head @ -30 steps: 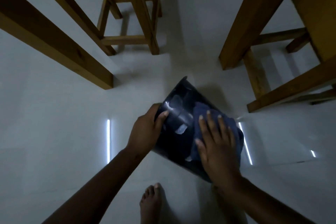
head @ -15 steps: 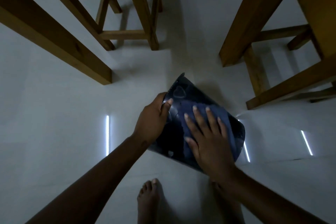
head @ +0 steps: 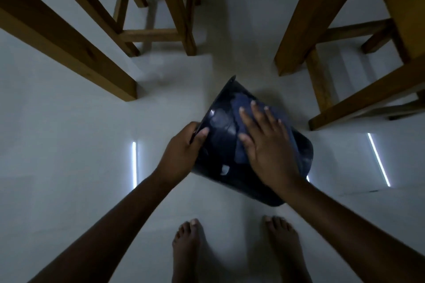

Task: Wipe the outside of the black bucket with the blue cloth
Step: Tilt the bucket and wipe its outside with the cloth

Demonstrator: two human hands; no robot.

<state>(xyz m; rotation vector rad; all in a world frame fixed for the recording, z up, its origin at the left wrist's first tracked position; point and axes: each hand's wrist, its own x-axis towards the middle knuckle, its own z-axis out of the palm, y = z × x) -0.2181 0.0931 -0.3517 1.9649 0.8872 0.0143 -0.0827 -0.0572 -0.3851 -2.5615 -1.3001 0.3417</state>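
The black bucket (head: pixel 220 135) lies tilted on its side over the pale floor, rim toward the upper left. My left hand (head: pixel 181 154) grips its rim edge on the left side. My right hand (head: pixel 266 145) lies flat, fingers spread, pressing the blue cloth (head: pixel 243 108) against the bucket's upper wall. Most of the cloth is hidden under the palm; only its folds near the fingertips and along the right side show.
Wooden table and stool legs stand at the upper left (head: pixel 69 37), upper middle (head: pixel 174 7) and right (head: pixel 305 20). My bare feet (head: pixel 186 250) are on the floor just below the bucket. Bright light streaks (head: pixel 134 163) reflect on the tiles.
My right hand has slid the cloth up the bucket's wall toward the rim. The left hand keeps its grip on the rim. Both feet have come into view.
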